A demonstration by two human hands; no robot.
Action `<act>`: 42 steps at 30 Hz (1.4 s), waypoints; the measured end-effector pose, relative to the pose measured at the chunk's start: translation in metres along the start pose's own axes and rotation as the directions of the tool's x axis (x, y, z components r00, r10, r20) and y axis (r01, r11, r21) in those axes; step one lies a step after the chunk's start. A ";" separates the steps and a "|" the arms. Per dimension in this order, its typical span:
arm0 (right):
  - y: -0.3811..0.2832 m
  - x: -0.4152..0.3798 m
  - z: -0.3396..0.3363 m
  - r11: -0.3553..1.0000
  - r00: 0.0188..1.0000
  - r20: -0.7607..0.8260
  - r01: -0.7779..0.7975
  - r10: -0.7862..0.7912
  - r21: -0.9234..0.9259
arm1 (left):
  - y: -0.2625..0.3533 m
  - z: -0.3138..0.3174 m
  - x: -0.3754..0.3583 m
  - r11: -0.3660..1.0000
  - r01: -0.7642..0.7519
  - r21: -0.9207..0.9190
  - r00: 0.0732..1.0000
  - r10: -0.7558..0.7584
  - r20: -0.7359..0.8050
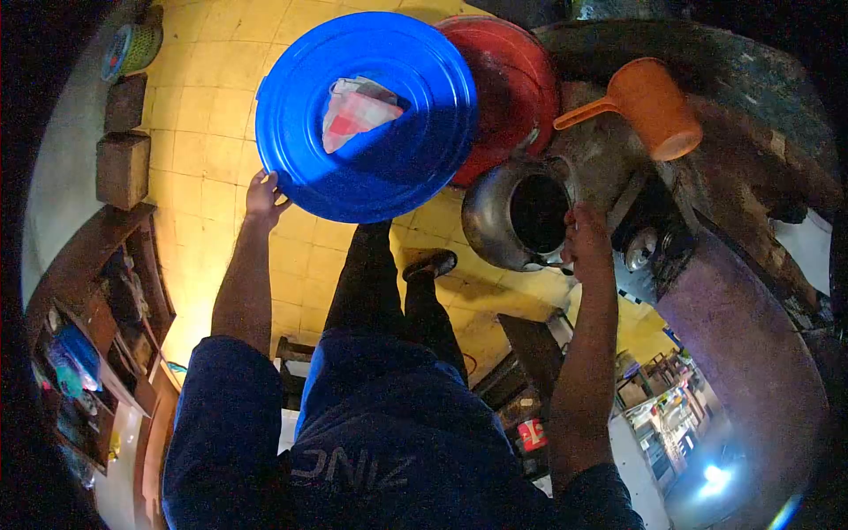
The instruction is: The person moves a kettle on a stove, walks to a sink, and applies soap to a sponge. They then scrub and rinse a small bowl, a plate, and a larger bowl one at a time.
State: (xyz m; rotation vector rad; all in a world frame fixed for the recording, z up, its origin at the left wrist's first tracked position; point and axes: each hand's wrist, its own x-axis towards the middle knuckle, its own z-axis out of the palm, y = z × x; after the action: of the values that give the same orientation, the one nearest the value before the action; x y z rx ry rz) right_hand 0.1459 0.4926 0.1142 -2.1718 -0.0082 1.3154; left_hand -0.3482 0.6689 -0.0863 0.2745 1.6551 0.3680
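My left hand (265, 196) grips the near left rim of a round blue plastic lid (397, 79), thumb on top. A folded checkered cloth (360, 115) lies on the lid. My right hand (585, 237) is closed around the handle of a round metal kettle (488, 216), whose wide dark mouth faces up and to the right. What is inside the kettle is too dark to tell. Just behind the kettle is a red round plastic lid or basin (505, 97), partly covered by the blue lid.
An orange dipper (658, 110) lies on the dark worktop (601, 146) at right. A small metal lid (641, 249) is near my right wrist. Yellow tiles (212, 150) cover the floor. Brown boxes (124, 168), a green basket (140, 46) and a wooden shelf (97, 291) line the left wall.
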 end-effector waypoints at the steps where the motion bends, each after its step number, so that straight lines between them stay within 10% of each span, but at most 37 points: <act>1: 0.001 0.004 0.000 1.000 1.000 -0.016 -0.020 0.020 -0.020 | -0.001 -0.001 0.001 1.000 -0.001 0.008 1.000 0.001 0.003; 36: -0.029 0.045 -0.013 0.861 0.988 0.134 0.003 0.076 -0.508 | -0.010 -0.004 0.004 1.000 0.001 -0.026 1.000 -0.001 -0.017; 39: -0.010 0.070 -0.032 0.738 0.920 0.352 0.358 -0.173 -0.572 | -0.011 -0.006 0.006 1.000 0.018 -0.017 1.000 -0.018 0.011; 42: -0.046 0.032 -0.007 0.924 0.983 0.116 -0.089 0.141 -0.371 | -0.009 -0.003 0.001 0.999 0.014 -0.045 1.000 -0.015 -0.011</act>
State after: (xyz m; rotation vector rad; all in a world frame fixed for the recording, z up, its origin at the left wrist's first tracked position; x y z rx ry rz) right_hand 0.1811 0.5360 0.1135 -2.4088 -0.1989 1.6418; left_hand -0.3507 0.6606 -0.0911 0.2272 1.6570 0.3961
